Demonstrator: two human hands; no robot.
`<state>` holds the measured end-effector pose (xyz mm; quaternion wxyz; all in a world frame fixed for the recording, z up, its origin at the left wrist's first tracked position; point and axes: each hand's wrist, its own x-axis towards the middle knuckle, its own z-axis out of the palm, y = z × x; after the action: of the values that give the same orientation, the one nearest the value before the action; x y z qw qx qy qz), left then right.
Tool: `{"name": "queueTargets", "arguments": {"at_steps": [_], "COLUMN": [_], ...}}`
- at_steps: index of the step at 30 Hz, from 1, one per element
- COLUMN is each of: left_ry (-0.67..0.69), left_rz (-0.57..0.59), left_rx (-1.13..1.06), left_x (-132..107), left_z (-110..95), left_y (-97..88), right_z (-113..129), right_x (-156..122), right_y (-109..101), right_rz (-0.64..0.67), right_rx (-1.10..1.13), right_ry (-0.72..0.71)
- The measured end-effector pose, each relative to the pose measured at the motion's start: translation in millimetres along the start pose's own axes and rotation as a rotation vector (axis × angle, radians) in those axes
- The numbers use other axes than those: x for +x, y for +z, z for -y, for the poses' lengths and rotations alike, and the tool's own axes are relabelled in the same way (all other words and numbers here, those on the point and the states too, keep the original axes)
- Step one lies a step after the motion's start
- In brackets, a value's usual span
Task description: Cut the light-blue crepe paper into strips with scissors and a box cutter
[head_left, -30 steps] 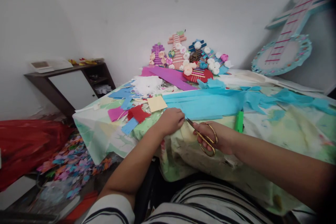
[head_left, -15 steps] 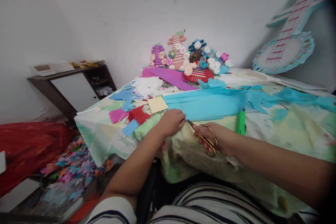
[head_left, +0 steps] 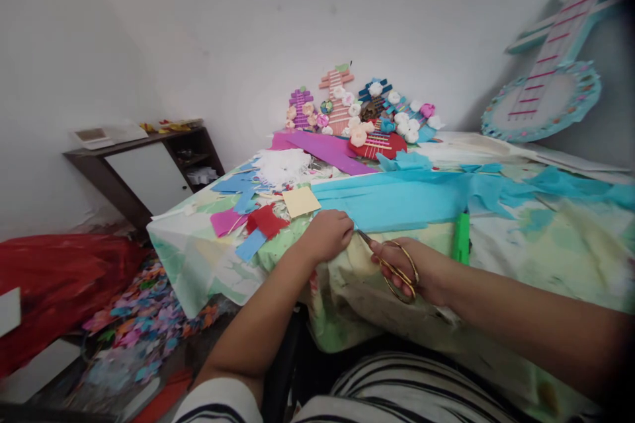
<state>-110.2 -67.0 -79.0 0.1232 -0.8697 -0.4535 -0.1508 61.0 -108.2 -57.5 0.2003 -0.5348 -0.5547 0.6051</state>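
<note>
My left hand [head_left: 326,236] is closed in a loose fist at the near edge of a long light-blue crepe paper sheet [head_left: 397,198], pinching its corner. My right hand [head_left: 419,271] holds gold-handled scissors [head_left: 391,263], fingers through the loops, blades pointing up-left toward the left hand and the paper edge. Both hands rest at the front edge of the cloth-covered table [head_left: 520,244].
A green marker [head_left: 462,246] lies right of the scissors. Yellow [head_left: 301,201], red [head_left: 268,220], pink and blue paper scraps sit left. Purple paper [head_left: 330,149], white shreds [head_left: 282,164] and flower-decorated crafts [head_left: 362,112] stand behind. A dark shelf [head_left: 143,158] and red bag [head_left: 54,277] are left.
The view has shifted slightly, so everything sits a little lower and to the right. Both hands keep their hold and relative position at the paper's edge.
</note>
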Motion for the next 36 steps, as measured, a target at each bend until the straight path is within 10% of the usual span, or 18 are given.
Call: {"name": "queueTargets", "arguments": {"at_steps": [8, 17, 23, 36], "left_ry": [-0.023, -0.126, -0.261, -0.344], "left_rz": [-0.017, -0.019, -0.036, -0.007], "left_rx": [-0.005, -0.038, -0.041, -0.072], "left_x": [-1, 3, 4, 7], "left_z": [0, 2, 3, 5], "left_y": [-0.4, 1.6, 1.8, 2.9], "right_z": [-1, 35, 24, 15], "right_x": [-12, 3, 41, 73], "right_y": [-10, -66, -51, -41], "right_rz": [-0.021, -0.320, -0.361, -0.326], "right_rx": [0.027, -0.851, -1.188, -1.178], "right_ry": [0.090, -0.409, -0.479, -0.593]}}
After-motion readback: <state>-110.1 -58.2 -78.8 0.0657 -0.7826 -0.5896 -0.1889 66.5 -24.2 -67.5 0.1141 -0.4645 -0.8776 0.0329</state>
